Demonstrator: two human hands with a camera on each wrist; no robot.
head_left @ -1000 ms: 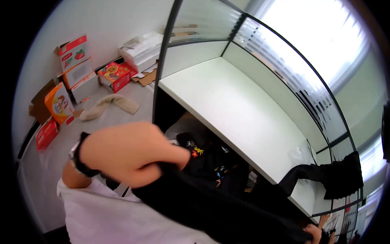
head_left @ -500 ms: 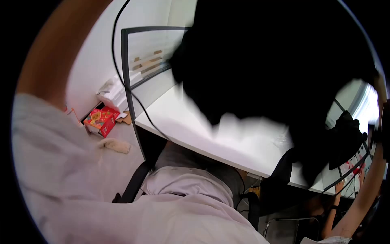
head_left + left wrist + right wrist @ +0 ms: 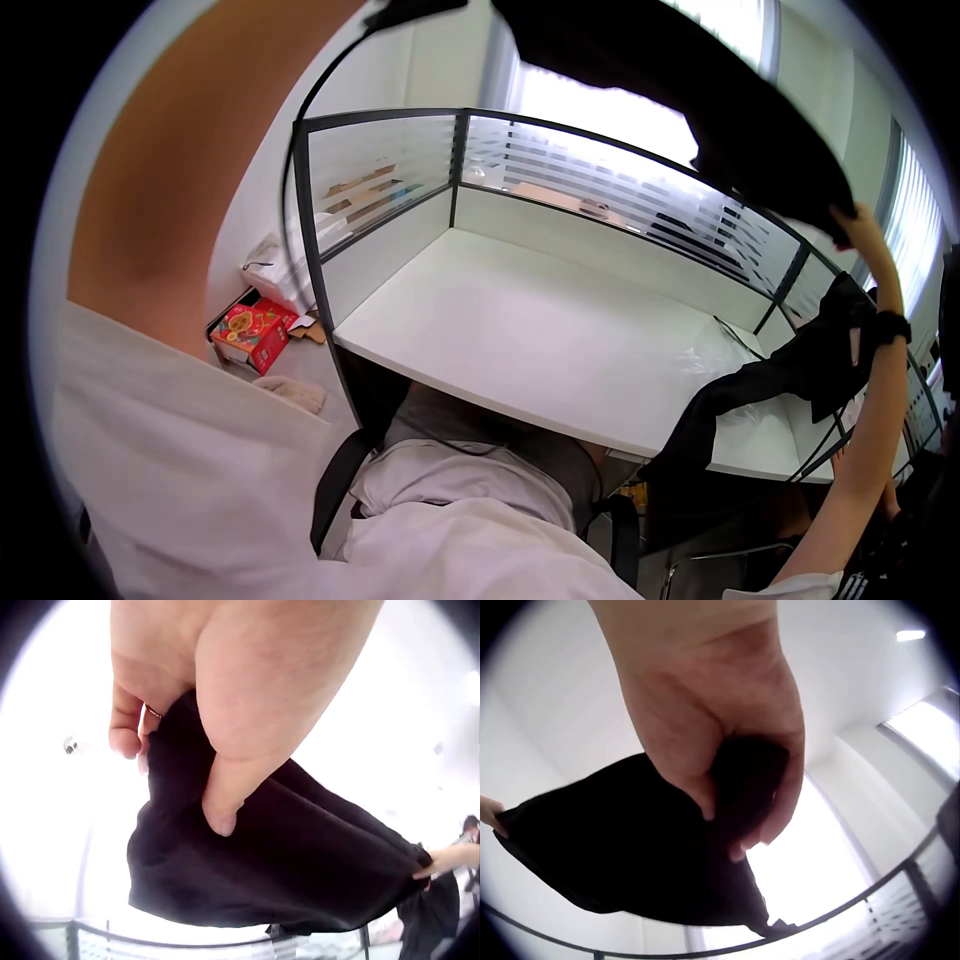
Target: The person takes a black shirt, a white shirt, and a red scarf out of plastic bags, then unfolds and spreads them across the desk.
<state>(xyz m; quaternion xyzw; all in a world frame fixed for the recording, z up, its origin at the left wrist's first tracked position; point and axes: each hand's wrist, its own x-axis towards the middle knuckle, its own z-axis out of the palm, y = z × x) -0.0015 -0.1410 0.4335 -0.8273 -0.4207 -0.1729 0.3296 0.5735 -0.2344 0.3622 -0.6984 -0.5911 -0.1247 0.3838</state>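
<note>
A black garment (image 3: 690, 90) is stretched between my two raised hands, high in front of the head camera. In the left wrist view, my left hand (image 3: 232, 690) grips one end, thumb lying over the cloth and fingers behind it. The head view shows only my left arm, with the hand beyond its top edge. At the other end, my right hand (image 3: 865, 240) pinches the garment. From the right wrist, the fingers and thumb of my right hand (image 3: 724, 712) are curled round a bunched part, and the cloth (image 3: 645, 847) spreads toward the left hand.
Below is a white desk (image 3: 540, 320) with framed glass partitions (image 3: 390, 190). Another black garment (image 3: 760, 380) hangs over its right end, near a clear plastic bag (image 3: 700, 360). A red box (image 3: 250, 335) stands on the floor at left. Chair armrests (image 3: 340, 480) flank my body.
Both hands have risen from low near my lap, lifting the black garment. It covered much of the head view half a second ago; now it spans the top, with the desk visible.
</note>
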